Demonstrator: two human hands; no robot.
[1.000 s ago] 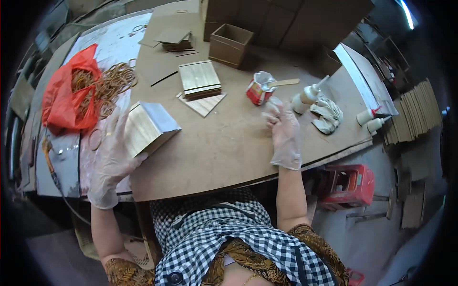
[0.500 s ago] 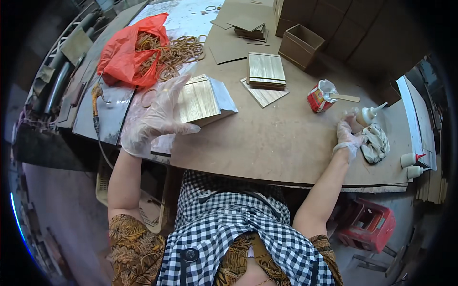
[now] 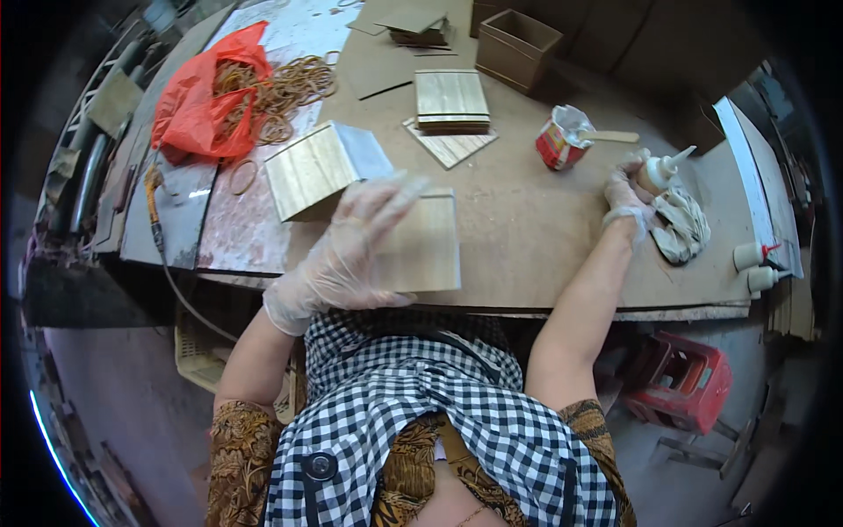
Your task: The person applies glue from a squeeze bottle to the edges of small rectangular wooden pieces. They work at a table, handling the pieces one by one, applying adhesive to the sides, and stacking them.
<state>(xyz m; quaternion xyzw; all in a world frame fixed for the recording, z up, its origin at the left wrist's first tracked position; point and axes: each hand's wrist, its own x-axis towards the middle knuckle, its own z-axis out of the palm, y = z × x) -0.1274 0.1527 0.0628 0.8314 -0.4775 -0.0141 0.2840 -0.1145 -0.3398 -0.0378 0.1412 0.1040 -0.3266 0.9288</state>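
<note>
- Left hand (image 3: 351,246): gloved, over near part of counter (image 3: 527,237); thumb and fingers wide apart across wooden panel (image 3: 435,241), cannot tell if gripping.
- Panel: close to near edge, its right end uncovered, left part behind hand.
- Right hand (image 3: 623,189): gloved, at right, fingers curled round glue bottle (image 3: 654,174); nozzle points up and right.
- Rag (image 3: 682,227): crumpled, just near side of that bottle, limits room there.
- Wooden box (image 3: 307,171): just far-left of panel, angled, tight gap.
- Panel stack (image 3: 452,98): farther back, on tilted square board (image 3: 450,151).
- Red tub (image 3: 562,139): far side, left of glue bottle, stick (image 3: 610,137) poking right.
- Open room: wide bare counter between panel and right forearm, running to near edge.
- Left side: red bag (image 3: 198,114) and rubber bands (image 3: 299,88) crowd it.
- Far edge of working area: open-topped box (image 3: 516,57).
</note>
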